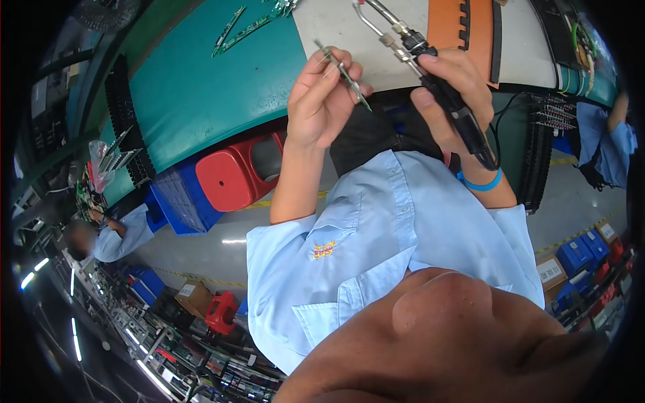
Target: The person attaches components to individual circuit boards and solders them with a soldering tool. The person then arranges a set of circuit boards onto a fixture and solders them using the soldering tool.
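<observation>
Working at the upper-frame surface, I have my right grip wrapped round a soldering tool, my left grip pinching a thin board, top centre: lining up, I judge; next calls for steadily joining both.

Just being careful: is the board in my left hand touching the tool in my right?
Apart: the head view shows pale surface between the board and the tool.

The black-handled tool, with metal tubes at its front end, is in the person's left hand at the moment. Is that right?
Not quite: the head view shows the black-handled tool in the right hand; the left hand holds a thin green board. The metal tubes are as you say.
</observation>
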The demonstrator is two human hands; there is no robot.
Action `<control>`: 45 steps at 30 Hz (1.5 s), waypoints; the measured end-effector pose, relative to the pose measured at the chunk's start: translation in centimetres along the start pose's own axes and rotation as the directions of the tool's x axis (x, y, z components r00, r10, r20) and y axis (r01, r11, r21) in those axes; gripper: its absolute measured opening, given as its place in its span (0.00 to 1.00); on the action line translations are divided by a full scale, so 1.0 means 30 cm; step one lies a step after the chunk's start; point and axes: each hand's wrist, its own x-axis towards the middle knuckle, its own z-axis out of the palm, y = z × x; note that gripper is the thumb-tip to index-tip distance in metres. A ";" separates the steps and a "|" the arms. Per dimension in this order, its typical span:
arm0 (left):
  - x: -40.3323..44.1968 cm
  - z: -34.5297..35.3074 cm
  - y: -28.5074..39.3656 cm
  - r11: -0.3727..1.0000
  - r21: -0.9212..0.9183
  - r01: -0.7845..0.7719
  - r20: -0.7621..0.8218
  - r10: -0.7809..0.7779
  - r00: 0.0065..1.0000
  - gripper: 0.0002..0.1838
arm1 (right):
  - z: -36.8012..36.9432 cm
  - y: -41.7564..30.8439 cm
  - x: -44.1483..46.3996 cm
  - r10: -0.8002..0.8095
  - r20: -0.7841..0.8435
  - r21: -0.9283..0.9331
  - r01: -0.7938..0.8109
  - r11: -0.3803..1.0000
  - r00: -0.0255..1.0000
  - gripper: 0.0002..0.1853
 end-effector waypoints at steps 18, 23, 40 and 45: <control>0.015 0.090 0.036 0.840 0.542 0.029 -0.340 0.188 0.922 0.10 | -0.046 -0.018 -0.023 0.009 0.192 0.038 -0.017 0.999 0.981 0.22; 0.012 0.090 0.037 0.833 0.554 0.013 -0.331 0.205 0.921 0.10 | -0.042 -0.014 -0.020 0.005 0.197 0.025 -0.010 1.000 0.980 0.22; 0.005 0.085 0.037 0.778 0.628 -0.017 -0.303 0.265 0.916 0.10 | -0.058 -0.014 -0.036 -0.012 0.179 0.031 0.006 0.999 0.984 0.22; 0.006 0.092 0.041 0.777 0.629 -0.003 -0.304 0.250 0.919 0.10 | -0.054 -0.023 -0.035 -0.008 0.215 0.032 0.002 0.999 0.977 0.22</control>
